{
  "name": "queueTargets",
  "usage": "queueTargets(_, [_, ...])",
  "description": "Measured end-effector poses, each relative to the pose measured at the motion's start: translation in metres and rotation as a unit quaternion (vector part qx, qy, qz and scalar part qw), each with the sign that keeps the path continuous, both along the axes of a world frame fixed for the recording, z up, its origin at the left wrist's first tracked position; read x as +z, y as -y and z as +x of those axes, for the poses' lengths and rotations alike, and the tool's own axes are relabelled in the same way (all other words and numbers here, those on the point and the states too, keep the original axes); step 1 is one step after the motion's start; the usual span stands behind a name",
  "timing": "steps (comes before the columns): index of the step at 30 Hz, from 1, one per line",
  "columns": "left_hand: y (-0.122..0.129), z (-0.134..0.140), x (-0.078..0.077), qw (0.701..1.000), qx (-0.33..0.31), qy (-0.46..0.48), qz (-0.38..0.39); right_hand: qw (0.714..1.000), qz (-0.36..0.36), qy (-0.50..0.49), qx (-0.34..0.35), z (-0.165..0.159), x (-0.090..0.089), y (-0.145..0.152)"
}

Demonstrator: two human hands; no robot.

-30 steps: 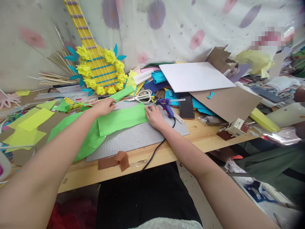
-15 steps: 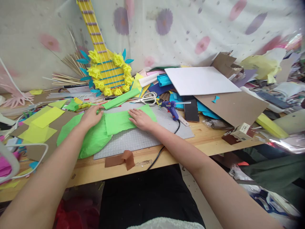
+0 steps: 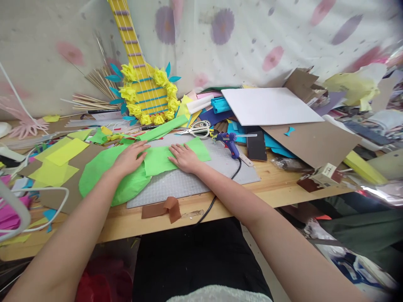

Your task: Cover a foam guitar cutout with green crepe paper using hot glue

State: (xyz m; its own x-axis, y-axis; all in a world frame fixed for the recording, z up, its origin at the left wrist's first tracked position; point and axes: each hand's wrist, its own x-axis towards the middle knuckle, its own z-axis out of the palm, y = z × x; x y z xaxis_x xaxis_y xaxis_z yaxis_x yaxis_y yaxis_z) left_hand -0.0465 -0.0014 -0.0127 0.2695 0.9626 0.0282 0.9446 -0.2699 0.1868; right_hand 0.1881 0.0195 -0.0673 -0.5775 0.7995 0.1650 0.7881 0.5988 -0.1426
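A strip of bright green crepe paper [image 3: 160, 161] lies across the grey cutting mat [image 3: 176, 184]. My right hand [image 3: 185, 158] rests flat on it with the fingers stretched out. On the left, my left hand [image 3: 130, 158] lies over the edge of a larger rounded green paper piece [image 3: 103, 172], its fingertips close to the strip's left end. Its fingers are stretched and hold nothing that I can see. Behind both hands is a rolled green paper length [image 3: 165, 127]. White-handled scissors [image 3: 201, 129] and a blue glue gun [image 3: 229, 142] lie behind and right of my right hand.
A yellow paper guitar [image 3: 147, 96] with yellow flowers leans at the back. To the right are a phone [image 3: 256, 147], a white board [image 3: 270, 107] and brown cardboard [image 3: 315, 140]. Yellow paper sheets [image 3: 63, 157] lie left. A brown strip [image 3: 162, 209] sits at the front edge.
My left hand has moved right, from the strip's upper left corner onto its left end, and its fingers have straightened. My right hand stays flat on the strip. The view has shifted slightly.
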Motion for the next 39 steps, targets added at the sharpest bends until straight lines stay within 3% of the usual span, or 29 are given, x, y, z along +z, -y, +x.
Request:
queueTargets(8, [-0.003,-0.002,-0.004,0.998,-0.044,-0.031,-0.041,1.0,0.013,0.002,0.001,-0.001,-0.002,0.001])
queueTargets(17, [-0.004,0.0,-0.002,0.997,-0.021,-0.046,-0.055,1.0,0.015,0.009,0.01,-0.002,-0.003,0.001])
queueTargets(23, [-0.003,0.001,-0.002,0.997,-0.012,-0.051,-0.051,1.0,-0.019,-0.002,0.02,0.006,0.009,-0.004])
queueTargets(27, [-0.005,0.0,-0.003,0.997,-0.016,-0.047,-0.051,1.0,-0.011,-0.007,-0.018,0.03,0.012,-0.015])
queueTargets(31, [-0.005,0.0,-0.002,0.997,-0.009,-0.056,-0.059,0.998,-0.015,0.014,-0.058,0.05,0.003,-0.021])
queueTargets(39, [-0.004,0.0,-0.002,0.997,-0.011,-0.059,-0.054,0.998,0.008,0.004,-0.06,0.043,-0.002,-0.01])
